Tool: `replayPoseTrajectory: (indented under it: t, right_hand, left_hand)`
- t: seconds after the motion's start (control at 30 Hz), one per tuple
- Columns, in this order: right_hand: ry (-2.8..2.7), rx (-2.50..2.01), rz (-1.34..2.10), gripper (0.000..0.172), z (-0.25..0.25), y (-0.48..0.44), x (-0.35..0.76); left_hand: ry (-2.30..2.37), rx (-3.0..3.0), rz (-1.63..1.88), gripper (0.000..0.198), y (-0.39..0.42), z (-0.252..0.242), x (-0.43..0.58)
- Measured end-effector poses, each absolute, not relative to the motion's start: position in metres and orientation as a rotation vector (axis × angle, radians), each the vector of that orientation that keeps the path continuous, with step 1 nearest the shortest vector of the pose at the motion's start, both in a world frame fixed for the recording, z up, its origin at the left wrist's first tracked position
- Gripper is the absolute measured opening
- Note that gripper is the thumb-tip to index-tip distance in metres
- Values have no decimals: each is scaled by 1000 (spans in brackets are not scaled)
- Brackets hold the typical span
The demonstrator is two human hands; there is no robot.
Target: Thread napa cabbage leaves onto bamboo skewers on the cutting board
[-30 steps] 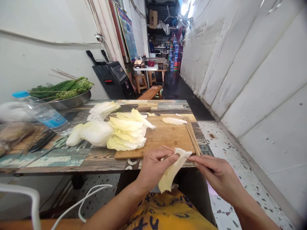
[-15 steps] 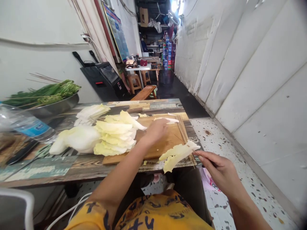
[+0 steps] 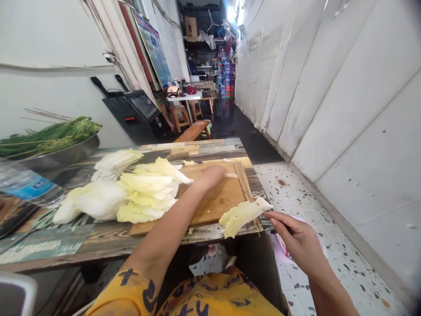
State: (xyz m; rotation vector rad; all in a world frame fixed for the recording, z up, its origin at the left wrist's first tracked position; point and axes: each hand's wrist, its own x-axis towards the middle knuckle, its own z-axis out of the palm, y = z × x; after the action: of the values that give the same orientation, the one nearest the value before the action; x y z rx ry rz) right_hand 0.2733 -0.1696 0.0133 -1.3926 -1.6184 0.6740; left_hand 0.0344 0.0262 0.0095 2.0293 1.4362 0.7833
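My right hand (image 3: 296, 237) pinches a thin wooden skewer (image 3: 267, 213) in front of the table's near right corner. A pale yellow-white cabbage leaf (image 3: 241, 215) is on the skewer, its frilly end pointing left. My left hand (image 3: 213, 176) is over the wooden cutting board (image 3: 210, 206), covering most of another leaf; that leaf's white stem end (image 3: 231, 175) pokes out to the right. The fingers of this hand are hidden and blurred. Stacked cabbage leaves (image 3: 148, 188) lie on the board's left side, against a cabbage head (image 3: 98, 199).
Loose skewers (image 3: 245, 180) lie along the board's right edge. More leaves (image 3: 115, 162) are behind the cabbage head. At left are a water bottle (image 3: 31, 184), a metal bowl (image 3: 66, 153) of greens, and a black-handled knife (image 3: 18, 221). A white wall (image 3: 345, 109) runs along the right.
My left hand has moved over the single leaf at the back of the board and now covers most of it. The skewered leaf in my right hand has barely moved. The view has shifted slightly.
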Motion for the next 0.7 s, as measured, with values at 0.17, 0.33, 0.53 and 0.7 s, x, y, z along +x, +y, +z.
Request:
replayPoseTrajectory:
  t: [0.17,0.33,0.53,0.7]
  right_hand:
    - [-1635,-1379,643,23,16,-170,268]
    - [-1784,-1355,543,25,24,-167,257]
    - [-1967,-1299,396,25,28,-168,250]
    - [-2006,-1292,342,26,33,-173,246]
  left_hand:
    - [1363,1813,937,20,-22,15,23]
    - [1090,1186,1025,30,-81,22,24]
    - [1075,965,1205,33,-119,25,18]
    - [1082,973,1257,31,-127,30,12]
